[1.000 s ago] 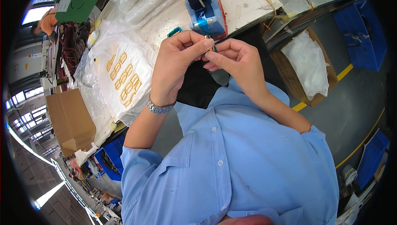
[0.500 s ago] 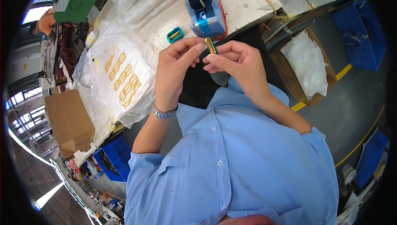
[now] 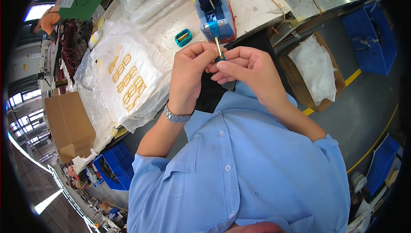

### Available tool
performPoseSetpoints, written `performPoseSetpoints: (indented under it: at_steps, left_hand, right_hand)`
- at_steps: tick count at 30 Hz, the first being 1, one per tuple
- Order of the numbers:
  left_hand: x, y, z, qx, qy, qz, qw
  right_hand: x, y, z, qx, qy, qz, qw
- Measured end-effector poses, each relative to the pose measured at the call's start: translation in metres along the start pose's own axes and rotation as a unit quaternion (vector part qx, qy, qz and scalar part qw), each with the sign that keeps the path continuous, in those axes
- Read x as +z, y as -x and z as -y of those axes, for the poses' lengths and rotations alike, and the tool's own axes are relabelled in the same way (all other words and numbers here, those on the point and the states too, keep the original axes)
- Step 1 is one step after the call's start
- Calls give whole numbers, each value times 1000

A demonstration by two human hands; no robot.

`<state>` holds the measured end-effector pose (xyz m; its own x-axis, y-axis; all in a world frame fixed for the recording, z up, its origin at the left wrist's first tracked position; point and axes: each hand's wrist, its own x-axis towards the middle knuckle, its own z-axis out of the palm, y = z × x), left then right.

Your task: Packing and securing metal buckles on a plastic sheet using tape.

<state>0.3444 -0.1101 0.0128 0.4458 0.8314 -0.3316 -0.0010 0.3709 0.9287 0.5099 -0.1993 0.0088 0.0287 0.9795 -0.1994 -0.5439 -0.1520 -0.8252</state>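
Both hands are meeting over the tabletop (image 3: 257, 1) edge, forearms bent upward; the left hand (image 3: 190, 76) is curling fingers around a gold clip (image 3: 218, 46); the right hand (image 3: 248, 72) is pinching its lower end, grip narrow, just below the tape dispenser (image 3: 212, 6).

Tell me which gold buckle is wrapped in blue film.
The lone buckle beside the tape dispenser; those in rows on the white bag are bare gold.

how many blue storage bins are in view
4 that I can make out: one blue bin at upper right on the floor, one at lower right, and two at lower left under the table edge. Others may be hidden beneath the table.
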Motion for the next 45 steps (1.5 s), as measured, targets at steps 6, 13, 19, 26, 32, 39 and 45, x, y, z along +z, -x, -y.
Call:
performPoseSetpoints:
  at_steps: [6,13,19,26,32,39,45]
  left_hand:
    - [-8,-3,-1,-52,38,32,997]
    - [-6,-4,-8,-106,113,55,986]
    - [-12,-5,-17,-148,140,86,975]
    - [-4,5,-45,-242,180,44,952]
    - [-2,18,-48,-303,196,44,931]
    - [-1,9,-31,-330,237,13,914]
    - [-4,1,-26,-339,293,17,894]
  right_hand:
    - [-8,-1,6,-1,102,28,994]
    - [-11,-9,11,-79,336,-1,939]
    - [-14,-26,5,-168,206,13,964]
    - [-2,-24,12,-85,95,52,991]
    - [3,-8,7,-47,101,3,994]
    - [-7,-18,-8,-73,81,6,994]
    - [-9,-23,-7,-81,120,9,989]
